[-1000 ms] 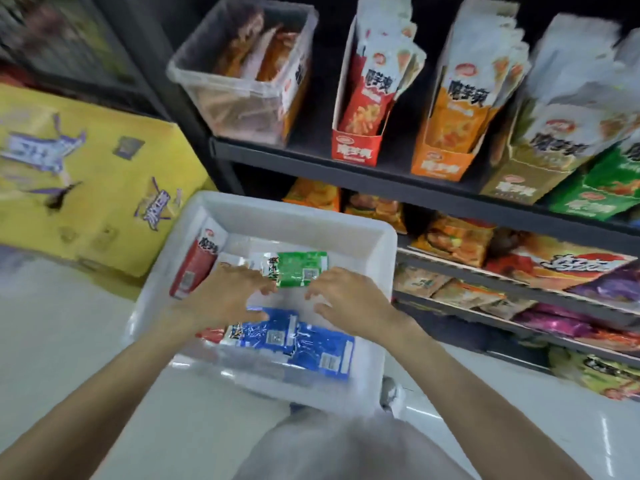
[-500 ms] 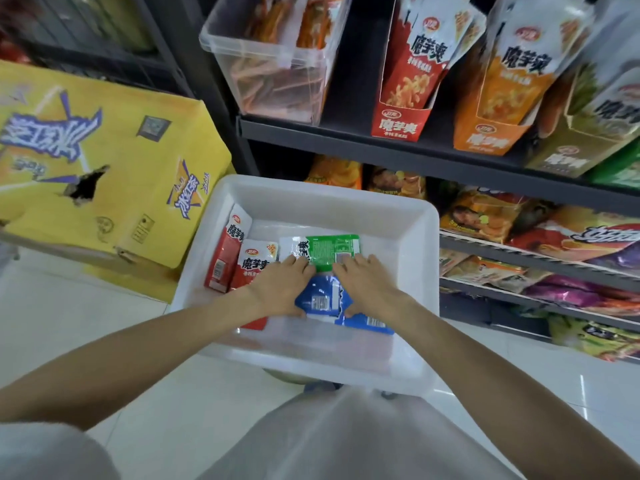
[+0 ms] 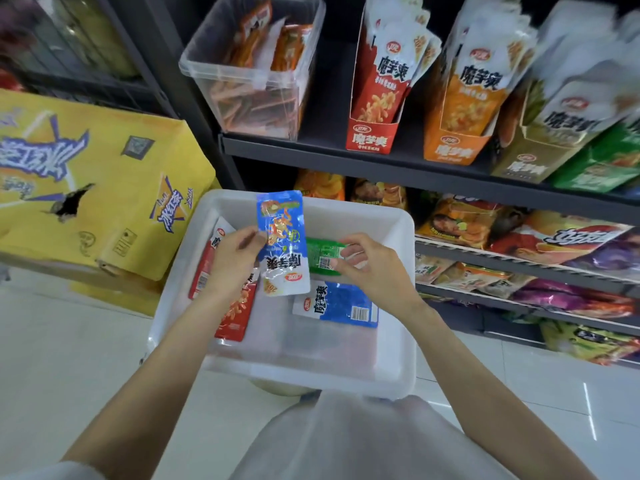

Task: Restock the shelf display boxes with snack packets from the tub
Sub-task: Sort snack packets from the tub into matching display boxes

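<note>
A white plastic tub rests in front of me below the shelf. My left hand pinches a blue snack packet and holds it upright above the tub. My right hand pinches the end of a green packet lying in the tub. Another blue packet lies flat on the tub floor, and red packets lie at the left side, partly under my left hand. Red, orange and tan display boxes stand on the shelf, full of packets.
A clear bin of orange packets stands on the shelf at the left. A green display box stands at the far right. Lower shelves hold larger snack bags. A yellow carton sits on the floor to the left.
My left hand has lifted a blue packet out of the tub and turned it upright. My right hand has shifted from the blue packets to the green packet.
</note>
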`<action>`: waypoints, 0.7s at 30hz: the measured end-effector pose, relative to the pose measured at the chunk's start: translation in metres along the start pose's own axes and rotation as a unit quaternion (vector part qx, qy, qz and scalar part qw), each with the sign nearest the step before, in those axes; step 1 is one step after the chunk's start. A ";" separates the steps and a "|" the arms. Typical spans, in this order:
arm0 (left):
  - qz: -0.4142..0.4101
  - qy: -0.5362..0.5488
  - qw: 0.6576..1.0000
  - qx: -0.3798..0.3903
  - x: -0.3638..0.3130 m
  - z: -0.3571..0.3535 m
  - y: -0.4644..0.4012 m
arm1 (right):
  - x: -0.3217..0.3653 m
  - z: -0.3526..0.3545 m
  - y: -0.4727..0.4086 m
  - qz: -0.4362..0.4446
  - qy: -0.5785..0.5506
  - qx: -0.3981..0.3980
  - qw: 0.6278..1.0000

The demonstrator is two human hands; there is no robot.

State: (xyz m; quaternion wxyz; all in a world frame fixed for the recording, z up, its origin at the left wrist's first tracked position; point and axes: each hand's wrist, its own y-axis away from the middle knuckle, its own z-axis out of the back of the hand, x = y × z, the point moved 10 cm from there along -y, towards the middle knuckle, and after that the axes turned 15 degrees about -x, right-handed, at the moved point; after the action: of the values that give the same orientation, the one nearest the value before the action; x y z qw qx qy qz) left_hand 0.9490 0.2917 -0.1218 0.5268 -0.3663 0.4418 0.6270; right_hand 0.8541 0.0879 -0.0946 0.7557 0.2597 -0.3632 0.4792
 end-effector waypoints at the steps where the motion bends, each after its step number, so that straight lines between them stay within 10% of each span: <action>1: 0.005 0.038 0.999 -0.005 -0.008 -0.003 0.007 | 0.001 0.002 0.001 -0.018 -0.021 0.009 1.000; 6: 0.040 0.216 0.976 0.001 -0.052 -0.031 0.040 | 0.001 0.002 0.013 -0.059 -0.089 0.093 0.990; 11: 0.038 0.315 0.947 0.051 -0.095 -0.069 0.068 | -0.018 0.063 0.013 -0.069 -0.203 -0.031 0.976; 21: -0.152 0.070 0.969 0.181 -0.153 -0.182 0.115 | -0.088 0.226 0.033 -0.096 -0.324 -0.210 0.917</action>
State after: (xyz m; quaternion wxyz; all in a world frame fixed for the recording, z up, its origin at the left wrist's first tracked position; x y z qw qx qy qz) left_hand 0.8612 0.0633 -0.0231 0.6412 -0.3714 0.5226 0.4217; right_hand 0.7324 -0.1130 -0.0276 0.6759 0.2694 -0.6541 0.2065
